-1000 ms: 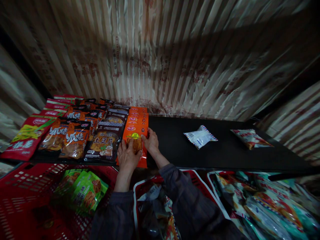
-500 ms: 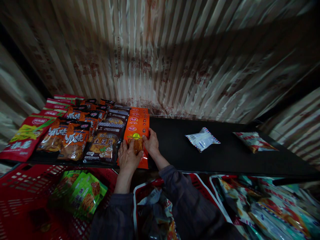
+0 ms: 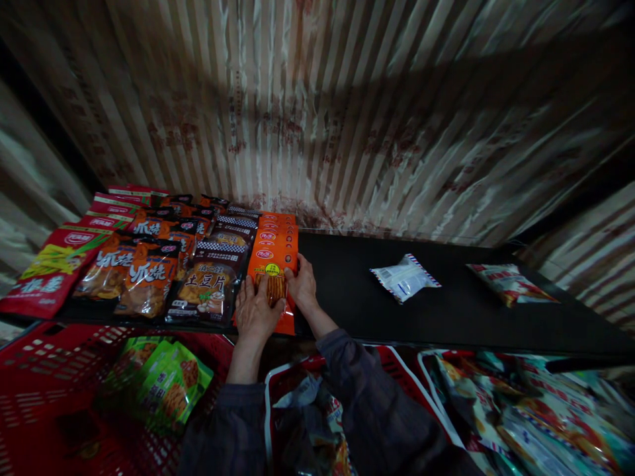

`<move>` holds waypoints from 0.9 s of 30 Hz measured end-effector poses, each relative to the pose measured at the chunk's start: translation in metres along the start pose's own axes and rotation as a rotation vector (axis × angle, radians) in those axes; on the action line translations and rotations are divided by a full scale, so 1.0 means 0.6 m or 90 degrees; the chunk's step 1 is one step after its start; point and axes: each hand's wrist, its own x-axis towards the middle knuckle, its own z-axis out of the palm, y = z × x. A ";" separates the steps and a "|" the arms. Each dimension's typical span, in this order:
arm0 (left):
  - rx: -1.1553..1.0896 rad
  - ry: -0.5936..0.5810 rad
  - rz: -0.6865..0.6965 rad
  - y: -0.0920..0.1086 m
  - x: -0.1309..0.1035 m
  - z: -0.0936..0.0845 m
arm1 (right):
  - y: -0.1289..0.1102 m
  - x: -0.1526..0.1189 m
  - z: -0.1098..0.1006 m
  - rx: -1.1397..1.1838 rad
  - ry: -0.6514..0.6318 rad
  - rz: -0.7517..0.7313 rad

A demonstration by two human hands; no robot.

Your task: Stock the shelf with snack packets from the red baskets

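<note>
Orange snack packets (image 3: 275,248) overlap in a column on the black shelf (image 3: 337,291). Resting on the front packet's lower left is my left hand (image 3: 255,314), fingers spread and lying flat. My right hand (image 3: 303,285) touches the packet's right edge, its fingers apart and partly bent over the side. Dark potato-snack packets (image 3: 206,281) lie directly left of the orange column. Farther left are orange-and-black packets (image 3: 146,277), then red packets (image 3: 59,271) at the shelf's left end.
A white packet (image 3: 405,277) and a red-and-white packet (image 3: 510,283) lie apart on the shelf's right half. Below stand a red basket (image 3: 30,390) with green packets (image 3: 173,383), a middle basket (image 3: 268,410) and a right basket (image 3: 431,380), both holding packets. Striped sheeting (image 3: 317,112) hangs behind.
The view has shifted slightly, moving the packets on the right a little rightward in the picture. Both hands remain on the orange packet, almost unchanged.
</note>
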 end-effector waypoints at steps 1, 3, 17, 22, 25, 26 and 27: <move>0.000 -0.004 0.001 0.000 0.001 0.001 | 0.000 0.000 0.000 -0.002 -0.001 -0.001; -0.001 -0.008 0.004 -0.001 0.002 0.002 | -0.001 0.000 -0.001 -0.009 -0.005 0.002; 0.004 -0.001 0.012 -0.002 0.006 0.004 | -0.006 0.000 0.003 -0.044 -0.006 0.015; 0.004 -0.005 0.009 -0.002 0.007 0.005 | -0.006 0.002 0.005 -0.045 0.001 0.013; 0.005 0.004 0.017 -0.003 0.007 0.005 | -0.002 0.003 0.009 -0.040 0.015 -0.004; 0.006 0.007 0.020 -0.004 0.008 0.006 | -0.001 0.004 0.011 -0.037 0.019 -0.008; 0.006 0.009 0.021 -0.004 0.008 0.006 | 0.001 0.004 0.012 -0.034 0.022 -0.010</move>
